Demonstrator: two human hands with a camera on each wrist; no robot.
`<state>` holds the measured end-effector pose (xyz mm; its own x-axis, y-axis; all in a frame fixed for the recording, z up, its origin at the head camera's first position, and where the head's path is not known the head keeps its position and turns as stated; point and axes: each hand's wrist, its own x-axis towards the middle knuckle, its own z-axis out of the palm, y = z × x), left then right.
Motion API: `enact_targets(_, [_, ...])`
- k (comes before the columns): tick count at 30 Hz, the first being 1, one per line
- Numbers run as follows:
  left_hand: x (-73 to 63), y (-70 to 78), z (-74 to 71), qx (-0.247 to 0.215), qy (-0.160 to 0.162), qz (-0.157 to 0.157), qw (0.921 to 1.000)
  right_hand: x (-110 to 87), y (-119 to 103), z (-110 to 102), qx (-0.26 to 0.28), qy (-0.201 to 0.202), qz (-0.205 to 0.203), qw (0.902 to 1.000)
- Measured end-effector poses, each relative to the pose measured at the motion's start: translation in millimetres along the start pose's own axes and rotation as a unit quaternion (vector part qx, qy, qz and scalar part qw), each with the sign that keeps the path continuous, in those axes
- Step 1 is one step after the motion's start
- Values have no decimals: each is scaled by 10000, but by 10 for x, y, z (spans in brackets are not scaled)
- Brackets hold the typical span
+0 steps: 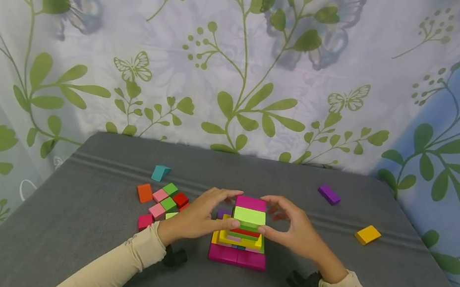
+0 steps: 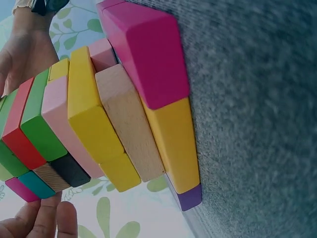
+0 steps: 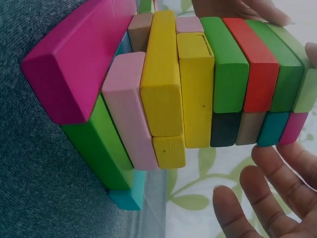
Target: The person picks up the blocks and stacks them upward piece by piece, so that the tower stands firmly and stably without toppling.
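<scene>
While my left grip [image 1: 200, 213] and right grip [image 1: 297, 230] pinch the top of the block tower [image 1: 248, 216], the bench's [image 1: 64, 222] far edge [image 1: 184, 149] is well apart; small blocks [image 1: 168, 203] crowd my left, wider room at right.

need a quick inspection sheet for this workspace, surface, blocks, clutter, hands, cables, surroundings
Surface: dark grey table, faint lighter stripes.
Job's things: block tower, upright, magenta blocks at its base.
Clutter: loose blocks grouped left of the tower, teal block beyond; purple block and yellow block off to the right.
Hands: left hand and right hand hold the tower's upper part from either side.
Cables: thin white loop past the table's left edge, possibly a cable.
Surroundings: leaf-and-butterfly patterned cloth behind.
</scene>
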<state>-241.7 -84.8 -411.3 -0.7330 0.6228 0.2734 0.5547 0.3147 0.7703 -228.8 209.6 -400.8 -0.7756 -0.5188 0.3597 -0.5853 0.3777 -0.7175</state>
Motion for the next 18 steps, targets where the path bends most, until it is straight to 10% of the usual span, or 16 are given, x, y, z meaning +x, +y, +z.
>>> enact_targets(18, [4,15,-38,-38,-52,-4,10000,92,65,46,444,-312,-12,9985])
